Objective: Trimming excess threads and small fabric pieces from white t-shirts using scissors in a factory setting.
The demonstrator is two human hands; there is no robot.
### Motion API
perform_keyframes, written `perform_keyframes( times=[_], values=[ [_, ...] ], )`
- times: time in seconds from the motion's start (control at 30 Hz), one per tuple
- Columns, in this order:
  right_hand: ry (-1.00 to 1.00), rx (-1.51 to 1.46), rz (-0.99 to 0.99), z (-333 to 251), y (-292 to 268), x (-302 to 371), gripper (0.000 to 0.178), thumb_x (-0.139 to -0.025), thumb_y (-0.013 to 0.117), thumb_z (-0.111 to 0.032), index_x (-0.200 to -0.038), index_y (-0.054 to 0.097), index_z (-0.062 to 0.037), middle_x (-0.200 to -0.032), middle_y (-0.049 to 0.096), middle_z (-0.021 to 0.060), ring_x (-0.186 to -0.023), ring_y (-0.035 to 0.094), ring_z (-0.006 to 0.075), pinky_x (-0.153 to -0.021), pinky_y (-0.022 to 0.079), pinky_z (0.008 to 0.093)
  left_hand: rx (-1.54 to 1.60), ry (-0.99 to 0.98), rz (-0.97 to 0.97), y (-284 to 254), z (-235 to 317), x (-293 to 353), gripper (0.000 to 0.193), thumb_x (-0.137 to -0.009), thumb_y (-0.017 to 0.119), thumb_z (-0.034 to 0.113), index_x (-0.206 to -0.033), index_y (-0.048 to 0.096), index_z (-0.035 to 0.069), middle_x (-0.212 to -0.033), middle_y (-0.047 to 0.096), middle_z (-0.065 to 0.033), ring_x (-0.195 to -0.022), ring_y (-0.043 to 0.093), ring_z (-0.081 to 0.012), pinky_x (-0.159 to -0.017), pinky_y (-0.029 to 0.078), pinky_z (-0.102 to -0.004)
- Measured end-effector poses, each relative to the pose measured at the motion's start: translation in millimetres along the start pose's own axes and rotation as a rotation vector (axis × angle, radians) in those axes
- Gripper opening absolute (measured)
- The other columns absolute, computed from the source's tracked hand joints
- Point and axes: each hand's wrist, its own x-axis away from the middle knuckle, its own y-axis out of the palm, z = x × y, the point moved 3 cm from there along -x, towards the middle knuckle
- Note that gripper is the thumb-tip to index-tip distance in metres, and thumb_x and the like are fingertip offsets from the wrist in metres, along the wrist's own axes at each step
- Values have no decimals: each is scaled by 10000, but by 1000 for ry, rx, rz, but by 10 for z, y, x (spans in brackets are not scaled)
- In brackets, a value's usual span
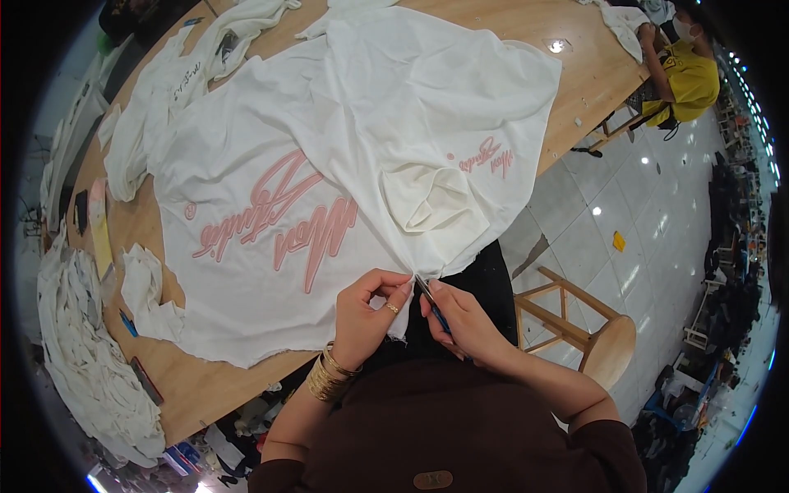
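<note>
A large white fabric garment [246,156] with pink lettering lies spread over the table and hangs toward my lap. My left hand [371,306] pinches its edge near a seam, with rings on a finger and bracelets at the wrist. My right hand [467,322] is closed round thread snips [435,309] with dark metal blades and a blue handle. The tips of the snips meet the cloth right beside my left fingertips. A folded, tube-like part of the garment [431,201] lies just beyond both hands. Whether the blades are apart or together is too small to tell.
The wooden table [209,390] carries more white garments [152,123] at the far left and a heaped pile [94,361] at the near left. A blue tool [128,323] lies by that pile. To the right stands a wooden stool [610,349]. A person in yellow [689,78] sits at the far right.
</note>
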Motion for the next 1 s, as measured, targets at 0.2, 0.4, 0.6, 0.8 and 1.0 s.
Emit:
perform_keyframes(
  times=[0.2, 0.4, 0.6, 0.8, 1.0],
  values=[
    [-26, 37, 40, 35, -2, -56, 394, -989, 280, -377, -817, 446, -64, -452, 353, -11, -321, 275, 75, -302, 243, 223, -97, 74, -12, -3, 33, -3, 119, -824, 621, 34, -919, 631, -36, -757, 617, -9, -697, 544, -50, -658, 433, -193],
    [-58, -51, 83, 21, -75, -59, 397, -989, 279, -381, -817, 444, -62, -450, 347, -12, -321, 269, 76, -301, 242, 223, -37, 3, -18, -5, -36, 9, 116, -827, 624, 40, -919, 636, -30, -751, 612, -3, -688, 535, -41, -636, 423, -185],
    [21, -27, 4, -2, -14, 31, 388, -995, 259, -367, -834, 443, -66, -446, 328, -16, -323, 264, 73, -304, 237, 218, 16, -33, -25, -11, -18, 7, 118, -829, 625, 43, -924, 639, -24, -728, 599, 10, -669, 512, -30, -616, 404, -178],
    [37, -34, -19, 21, -2, 12, 389, -996, 257, -369, -834, 443, -68, -450, 333, -13, -320, 261, 73, -304, 234, 217, -12, 0, -14, 0, -7, 10, 126, -824, 625, 40, -928, 639, -30, -728, 600, 8, -667, 515, -35, -617, 408, -183],
    [26, -51, -1, 13, 7, -51, 394, -994, 263, -377, -829, 441, -67, -449, 331, -12, -322, 262, 73, -303, 240, 218, -71, 40, -8, 9, -1, 16, 126, -823, 621, 40, -928, 641, -26, -747, 620, -7, -662, 531, -42, -616, 418, -189]
  ],
)
